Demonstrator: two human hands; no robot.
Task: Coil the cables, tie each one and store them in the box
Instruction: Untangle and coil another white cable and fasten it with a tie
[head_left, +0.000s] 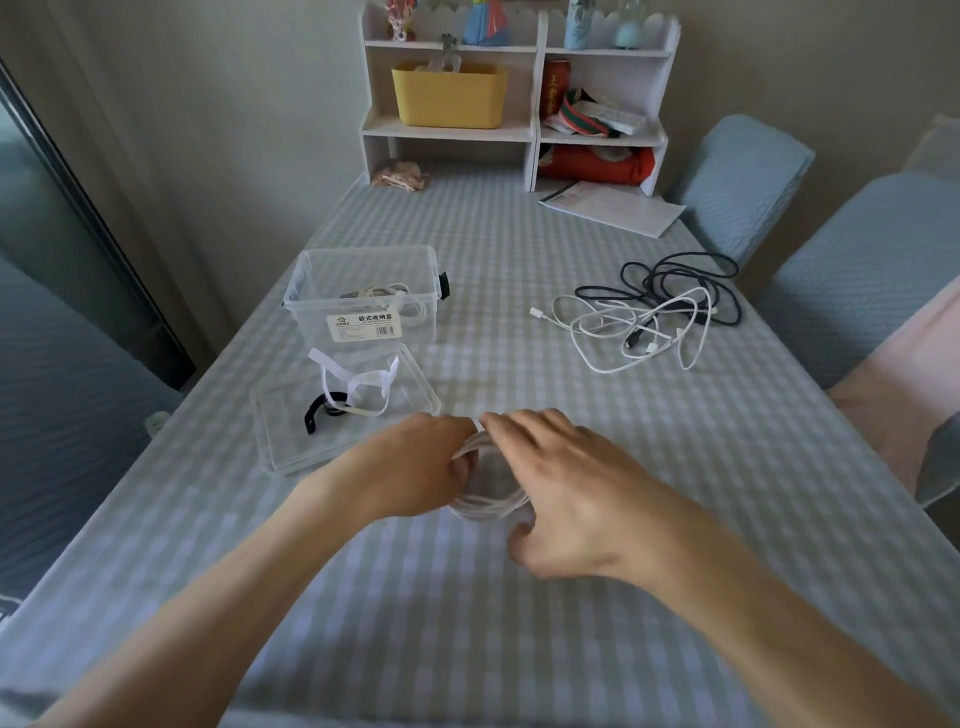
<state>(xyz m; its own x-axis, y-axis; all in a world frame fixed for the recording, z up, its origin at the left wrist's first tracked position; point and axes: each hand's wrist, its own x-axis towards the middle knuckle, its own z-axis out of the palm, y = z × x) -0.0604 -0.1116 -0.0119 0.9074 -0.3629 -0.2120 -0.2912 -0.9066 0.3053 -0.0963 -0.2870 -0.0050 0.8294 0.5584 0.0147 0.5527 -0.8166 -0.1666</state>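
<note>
White cable coil (485, 501): being held low over the counter (519, 649) between both hands, loop lying roughly flat. Left hand (415, 467) is gripping its 9 o'clock rim, fingers curled round the strands; right hand (566, 493) is being laid over the 3 o'clock side, fingers arched, touching the strands. Ties (353, 389) are waiting at 10 o'clock, nearer the left hand; box (363, 296) beyond; loose cables (654, 317) at 2 o'clock.

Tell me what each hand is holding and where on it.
Both hold the coiled white cable. The left hand grips its upper-left side; the right hand covers its right side, fingers at the top, exact grip hidden.
</note>
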